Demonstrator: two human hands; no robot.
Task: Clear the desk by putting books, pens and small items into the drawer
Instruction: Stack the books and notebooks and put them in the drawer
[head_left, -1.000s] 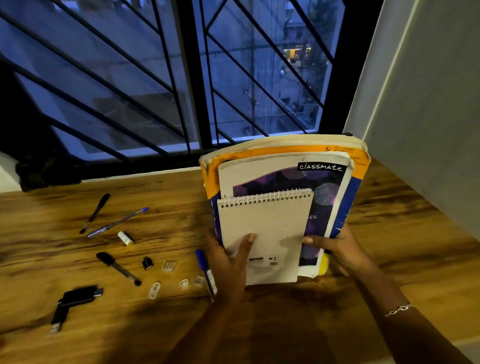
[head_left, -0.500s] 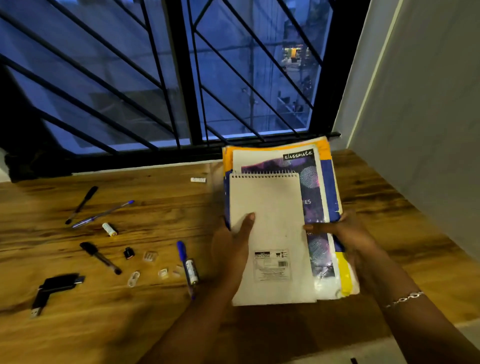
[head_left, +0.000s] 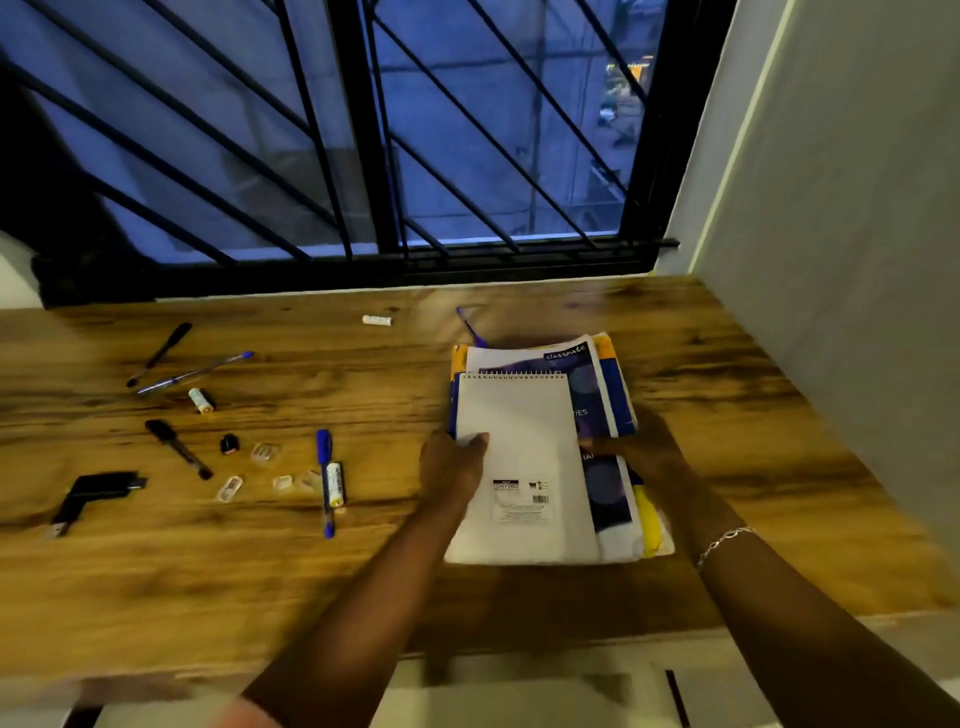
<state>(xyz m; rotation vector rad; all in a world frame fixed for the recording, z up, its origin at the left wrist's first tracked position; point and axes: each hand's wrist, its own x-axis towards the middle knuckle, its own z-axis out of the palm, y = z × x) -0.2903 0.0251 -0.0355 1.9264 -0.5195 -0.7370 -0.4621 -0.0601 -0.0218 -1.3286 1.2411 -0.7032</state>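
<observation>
Both hands grip the stack of books (head_left: 597, 395), which lies flat over the wooden desk (head_left: 363, 571). The left hand (head_left: 453, 465) curls round the stack's left edge, thumb pressed on the white spiral notepad (head_left: 519, 431) on top. The right hand (head_left: 641, 449) clasps the right edge. Well left of the stack lie a blue marker (head_left: 324, 452), a battery (head_left: 335, 484) touching it, and a black pen (head_left: 160, 353)

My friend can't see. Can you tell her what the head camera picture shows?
A left hand and right hand grip a stack of books at a wooden desk, a white spiral notepad on top. Pens, batteries and small bits lie scattered to their left, below a barred window.
</observation>
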